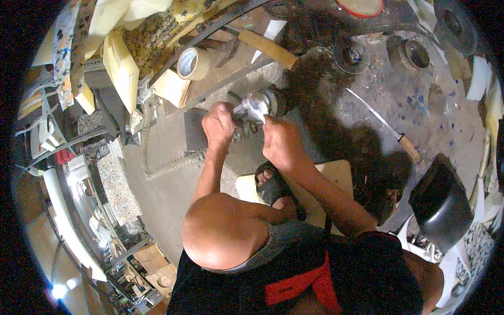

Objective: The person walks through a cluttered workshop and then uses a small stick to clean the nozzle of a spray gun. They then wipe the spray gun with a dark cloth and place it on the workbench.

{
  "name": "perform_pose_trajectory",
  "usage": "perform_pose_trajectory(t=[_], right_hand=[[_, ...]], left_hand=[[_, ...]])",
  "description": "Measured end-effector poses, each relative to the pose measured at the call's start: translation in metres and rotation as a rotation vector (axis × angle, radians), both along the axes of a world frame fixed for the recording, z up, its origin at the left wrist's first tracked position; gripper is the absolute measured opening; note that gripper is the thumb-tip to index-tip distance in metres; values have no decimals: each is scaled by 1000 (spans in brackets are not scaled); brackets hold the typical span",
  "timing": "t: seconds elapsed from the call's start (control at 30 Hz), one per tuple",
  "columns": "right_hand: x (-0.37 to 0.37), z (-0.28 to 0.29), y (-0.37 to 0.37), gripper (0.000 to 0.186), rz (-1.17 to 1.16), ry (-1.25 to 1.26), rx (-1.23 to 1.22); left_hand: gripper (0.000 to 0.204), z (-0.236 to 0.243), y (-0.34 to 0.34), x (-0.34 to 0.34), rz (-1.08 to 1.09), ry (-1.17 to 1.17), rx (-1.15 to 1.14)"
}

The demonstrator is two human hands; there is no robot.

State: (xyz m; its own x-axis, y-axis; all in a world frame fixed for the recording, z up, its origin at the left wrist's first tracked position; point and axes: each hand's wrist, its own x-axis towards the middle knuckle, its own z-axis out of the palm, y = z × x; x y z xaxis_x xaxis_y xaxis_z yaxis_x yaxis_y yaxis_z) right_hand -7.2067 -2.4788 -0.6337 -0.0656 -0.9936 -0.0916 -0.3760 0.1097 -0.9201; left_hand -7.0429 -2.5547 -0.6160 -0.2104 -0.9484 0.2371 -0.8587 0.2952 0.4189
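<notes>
My left hand [218,126] is closed round the narrow end of a silver metal tool [253,98] with a rounded body, perhaps a spray gun. My right hand [279,143] has its fingers closed on a small white piece [261,114] against that body; I cannot make out what it is. A coiled hose [190,158] runs behind and below my hands, beside a dark flat block [194,131]. My bare knee and sandalled foot [270,186] are below them, the foot over a pale board [331,176].
A bench [220,73] holds a tape roll [190,63] and a wooden-handled hammer-like tool [268,48]. A long blade with wooden handle [407,147] lies at right, near round metal containers [417,54] and a black curved piece [438,205]. Foam pieces [118,71] crowd the left.
</notes>
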Motion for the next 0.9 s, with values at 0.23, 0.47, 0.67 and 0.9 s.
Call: perform_pose_trajectory(t=[0.23, 0.47, 0.67, 0.9], right_hand=[[-27, 10, -17, 13, 144, 327, -28], [-41, 18, -38, 12, 167, 329, -179], [-46, 4, -34, 18, 250, 368, -140], [-30, -37, -29, 24, 129, -33, -263]], left_hand=[[41, 1, -1, 1, -6, -52, -12], [43, 0, -1, 2, 5, -40, 15], [43, 0, -1, 3, 2, -29, 21], [41, 4, 1, -4, 2, -11, 11]])
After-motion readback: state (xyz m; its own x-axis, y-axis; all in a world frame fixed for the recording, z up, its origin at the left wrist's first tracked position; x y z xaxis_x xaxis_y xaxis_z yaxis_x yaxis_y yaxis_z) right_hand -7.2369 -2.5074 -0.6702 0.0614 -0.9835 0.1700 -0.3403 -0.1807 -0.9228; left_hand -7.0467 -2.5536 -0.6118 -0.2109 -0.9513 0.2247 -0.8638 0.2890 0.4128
